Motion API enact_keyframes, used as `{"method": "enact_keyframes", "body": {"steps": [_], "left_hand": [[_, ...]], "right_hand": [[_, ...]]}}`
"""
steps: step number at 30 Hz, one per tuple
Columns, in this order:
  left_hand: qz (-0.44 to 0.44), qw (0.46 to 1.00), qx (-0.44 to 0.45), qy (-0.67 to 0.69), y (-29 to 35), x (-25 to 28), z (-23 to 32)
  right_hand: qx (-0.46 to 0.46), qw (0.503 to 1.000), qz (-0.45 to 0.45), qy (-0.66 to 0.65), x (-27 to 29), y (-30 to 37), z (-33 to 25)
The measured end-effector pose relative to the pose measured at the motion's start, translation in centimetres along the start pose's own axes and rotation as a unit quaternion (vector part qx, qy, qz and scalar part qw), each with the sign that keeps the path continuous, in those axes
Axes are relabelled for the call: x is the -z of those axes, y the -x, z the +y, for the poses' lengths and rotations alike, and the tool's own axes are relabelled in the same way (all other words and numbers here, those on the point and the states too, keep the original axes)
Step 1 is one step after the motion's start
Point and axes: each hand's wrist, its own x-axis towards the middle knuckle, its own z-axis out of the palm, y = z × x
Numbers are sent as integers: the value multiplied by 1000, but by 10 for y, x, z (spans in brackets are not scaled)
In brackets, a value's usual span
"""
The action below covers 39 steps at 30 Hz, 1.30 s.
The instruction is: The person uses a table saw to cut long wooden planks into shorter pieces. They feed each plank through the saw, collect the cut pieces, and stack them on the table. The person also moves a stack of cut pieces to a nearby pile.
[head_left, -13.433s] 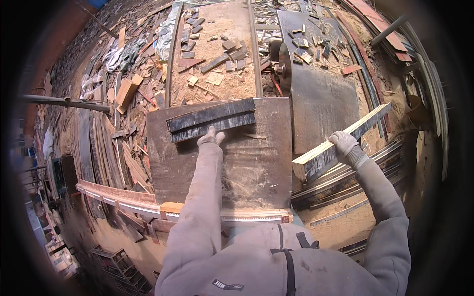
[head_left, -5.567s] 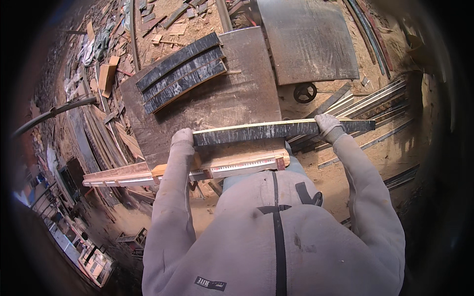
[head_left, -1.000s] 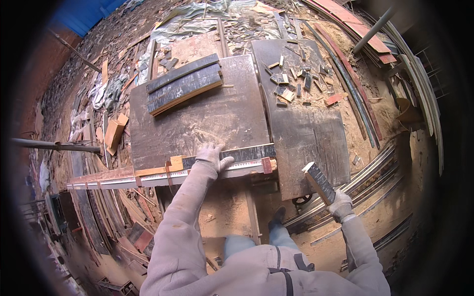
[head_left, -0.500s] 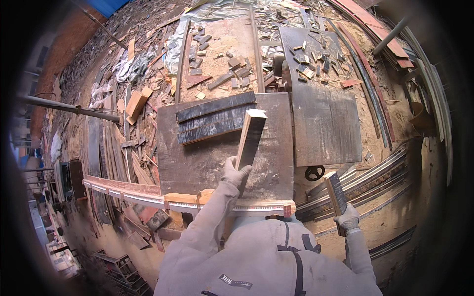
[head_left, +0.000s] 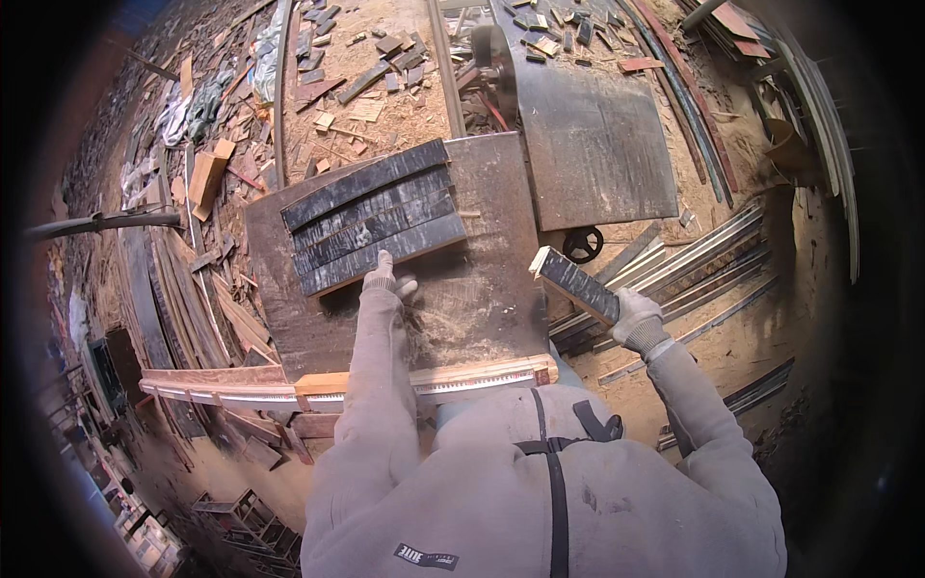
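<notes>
My left hand, in a grey glove, rests at the near edge of several black-faced wooden strips laid side by side on the brown worktable. Its index finger stretches onto the nearest strip and the thumb stands apart, so the hand is open. Gloved as well, my right hand is closed around the lower end of another black-faced wooden strip. That strip tilts up to the left, its pale end close to the table's right edge.
A wooden fence with a measuring tape runs along the table's near edge. Beyond on the right lies a second dark panel, with a black handwheel below it. Long boards are stacked at right. Offcuts and sawdust cover the far ground.
The strip my left hand held upright now lies with the others, and that hand has let go. My right hand has lifted its strip inward, toward the table. The view has shifted.
</notes>
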Motion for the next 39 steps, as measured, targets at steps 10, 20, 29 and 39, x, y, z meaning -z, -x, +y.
{"method": "enact_keyframes", "body": {"steps": [10,20,29,39], "left_hand": [[-322,876,-288,-214,63,36,-57],[-225,902,-264,-257,105,82,-87],[-194,931,-218,-219,69,106,-105],[-219,937,-193,-192,64,110,-119]], "right_hand": [[270,956,47,108,-44,-53,-143],[268,936,195,118,-143,-47,-57],[316,927,178,94,-144,-67,-75],[265,958,41,101,-95,-37,-99]]}}
